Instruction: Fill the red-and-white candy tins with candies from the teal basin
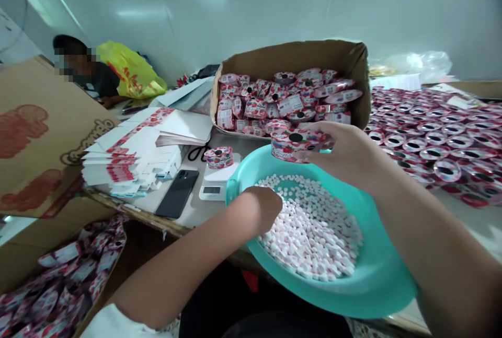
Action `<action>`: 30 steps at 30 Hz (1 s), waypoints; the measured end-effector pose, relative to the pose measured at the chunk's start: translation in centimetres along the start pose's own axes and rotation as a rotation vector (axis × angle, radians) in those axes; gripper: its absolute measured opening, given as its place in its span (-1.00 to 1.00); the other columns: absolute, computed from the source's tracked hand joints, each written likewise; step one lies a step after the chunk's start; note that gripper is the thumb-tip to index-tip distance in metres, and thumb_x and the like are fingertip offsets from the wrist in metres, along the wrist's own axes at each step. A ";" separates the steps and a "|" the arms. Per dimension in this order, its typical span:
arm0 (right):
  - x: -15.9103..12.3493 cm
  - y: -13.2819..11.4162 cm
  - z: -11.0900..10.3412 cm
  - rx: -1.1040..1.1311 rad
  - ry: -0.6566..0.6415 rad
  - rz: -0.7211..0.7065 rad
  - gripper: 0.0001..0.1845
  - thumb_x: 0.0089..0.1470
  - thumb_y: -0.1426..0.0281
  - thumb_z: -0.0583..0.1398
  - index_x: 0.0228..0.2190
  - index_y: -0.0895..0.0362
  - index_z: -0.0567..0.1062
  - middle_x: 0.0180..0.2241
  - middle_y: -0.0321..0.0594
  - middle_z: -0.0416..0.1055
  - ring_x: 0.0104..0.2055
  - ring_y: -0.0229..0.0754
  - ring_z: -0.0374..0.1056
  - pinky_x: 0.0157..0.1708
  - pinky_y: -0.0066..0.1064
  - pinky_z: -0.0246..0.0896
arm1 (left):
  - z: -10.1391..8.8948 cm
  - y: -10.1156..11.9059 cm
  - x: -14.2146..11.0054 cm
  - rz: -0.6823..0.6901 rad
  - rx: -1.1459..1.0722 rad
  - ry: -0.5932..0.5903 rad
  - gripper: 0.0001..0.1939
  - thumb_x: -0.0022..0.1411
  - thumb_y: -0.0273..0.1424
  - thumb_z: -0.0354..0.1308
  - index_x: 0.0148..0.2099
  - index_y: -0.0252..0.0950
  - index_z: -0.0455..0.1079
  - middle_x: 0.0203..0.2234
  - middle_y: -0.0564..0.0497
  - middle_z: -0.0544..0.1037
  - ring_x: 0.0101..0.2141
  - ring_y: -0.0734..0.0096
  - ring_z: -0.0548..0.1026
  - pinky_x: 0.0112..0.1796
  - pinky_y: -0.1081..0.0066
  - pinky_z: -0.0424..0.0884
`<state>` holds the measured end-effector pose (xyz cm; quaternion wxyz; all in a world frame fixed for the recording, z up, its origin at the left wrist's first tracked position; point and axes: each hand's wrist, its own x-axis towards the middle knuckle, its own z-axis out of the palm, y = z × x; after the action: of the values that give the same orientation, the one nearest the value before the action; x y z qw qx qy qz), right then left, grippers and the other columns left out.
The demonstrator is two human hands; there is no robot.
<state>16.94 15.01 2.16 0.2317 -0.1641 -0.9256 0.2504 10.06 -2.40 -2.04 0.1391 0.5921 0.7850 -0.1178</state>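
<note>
My right hand (341,152) grips a small red-and-white strawberry-print carton (292,142) with a dark oval opening, above the far rim of a turquoise basin (376,288). Inside the basin lies a heap of small white and pinkish candies (314,239). My left hand (262,210) is curled closed over the left side of the heap. Its fingertips are turned away, so what it holds, if anything, is hidden. Just left of the basin, a similar carton (218,158) rests on a white digital scale (214,186).
Behind the basin stands a cardboard box (290,53) of filled-looking cartons. Rows of cartons (431,134) cover the right side. A black phone (178,193) and stacked flat card (129,155) lie left. Another box (105,270) sits below the table edge. A person (98,79) is at far left.
</note>
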 end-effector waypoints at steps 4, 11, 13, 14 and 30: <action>0.2 -0.1 0.0 0.025 -0.008 0.011 -0.34 -0.10 0.10 0.32 0.02 0.14 0.52 -0.03 -0.05 0.51 -0.12 0.06 0.43 -0.14 -0.16 0.34 | -0.1 0.5 -0.6 -0.008 0.009 -0.114 -0.75 0.15 -0.52 0.13 -0.14 -0.42 0.55 -0.24 -0.27 0.63 -0.21 0.03 0.61 -0.30 0.24 0.52; 0.8 0.5 0.4 0.000 0.002 0.011 -0.36 -0.13 0.05 0.32 -0.01 0.07 0.54 -0.08 -0.10 0.53 -0.19 0.06 0.45 -0.20 -0.13 0.37 | -0.9 0.5 -0.7 0.040 -0.047 -0.169 -0.78 0.18 -0.52 0.09 -0.21 -0.39 0.56 -0.30 -0.20 0.64 -0.28 0.13 0.59 -0.33 0.31 0.43; 0.7 0.7 0.3 0.003 0.007 0.018 -0.35 -0.14 0.01 0.32 -0.02 0.04 0.54 -0.11 -0.11 0.53 -0.25 0.03 0.44 -0.26 -0.15 0.35 | -1.0 0.1 -1.3 -0.009 -0.061 -0.077 -0.79 0.18 -0.50 0.07 -0.29 -0.36 0.56 -0.37 -0.16 0.63 -0.36 0.18 0.57 -0.40 0.34 0.38; 0.6 0.8 0.2 0.004 0.010 0.021 -0.35 -0.14 -0.01 0.32 -0.03 0.03 0.54 -0.13 -0.12 0.53 -0.28 0.01 0.43 -0.30 -0.16 0.34 | -0.9 -0.1 -1.7 -0.041 -0.078 -0.005 -0.79 0.18 -0.48 0.07 -0.31 -0.33 0.55 -0.40 -0.13 0.62 -0.38 0.20 0.56 -0.42 0.35 0.35; 0.5 0.5 -0.3 0.019 -0.010 0.013 -0.42 -0.13 0.05 0.31 -0.06 0.03 0.54 -0.17 -0.16 0.54 -0.23 0.02 0.44 -0.32 -0.22 0.32 | -0.3 -12.4 -3.7 -0.396 -0.533 0.998 -0.83 0.20 -0.25 0.21 -0.27 -0.18 0.58 -0.37 0.01 0.65 -0.40 0.33 0.52 -0.34 0.37 0.39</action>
<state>16.73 15.77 2.25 0.2269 -0.1664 -0.9233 0.2613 -0.90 -8.94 -0.22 -0.1274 0.3630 0.8534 0.3516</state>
